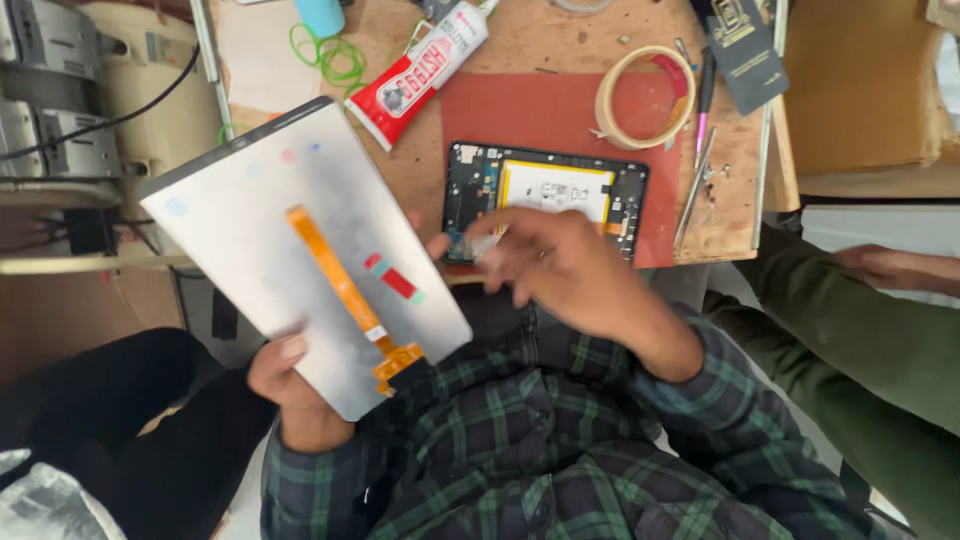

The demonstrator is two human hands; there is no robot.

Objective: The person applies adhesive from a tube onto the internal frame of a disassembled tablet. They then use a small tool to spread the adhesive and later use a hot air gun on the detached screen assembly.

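Note:
My left hand grips the near edge of a silver tablet screen panel, held back side up, with an orange flex cable running down it. My right hand hovers, blurred, over the near edge of an opened tablet body that lies on a red mat, its yellow-framed battery showing. The right hand's fingers are spread toward the tablet's lower left corner, and I see nothing held in them.
On the wooden bench lie a red-and-white glue tube, a tape roll, a dark booklet, thin metal tools and green wire. Another person's green-sleeved arm reaches in at right. Machinery stands at left.

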